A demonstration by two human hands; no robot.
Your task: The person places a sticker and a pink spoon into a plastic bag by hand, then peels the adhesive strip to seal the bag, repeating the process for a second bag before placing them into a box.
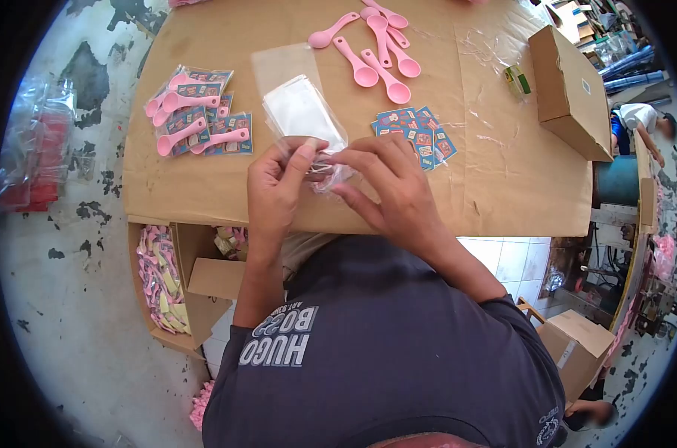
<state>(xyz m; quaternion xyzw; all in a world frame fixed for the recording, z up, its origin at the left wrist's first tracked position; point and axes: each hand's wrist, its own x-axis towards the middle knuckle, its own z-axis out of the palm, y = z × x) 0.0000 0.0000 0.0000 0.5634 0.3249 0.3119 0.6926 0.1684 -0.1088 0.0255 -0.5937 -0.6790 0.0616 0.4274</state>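
Plastic bag (331, 142), clear, crinkled, white sheet (297, 108) inside; grip of left hand (277, 190) and right hand (390, 187) pinched onto its end

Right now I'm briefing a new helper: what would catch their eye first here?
The left hand and right hand pinch a clear bag at the middle of the cardboard tabletop. Loose pink spoons lie at its far edge; spoons with cards sit to the left, a stack of blue cards to the right.
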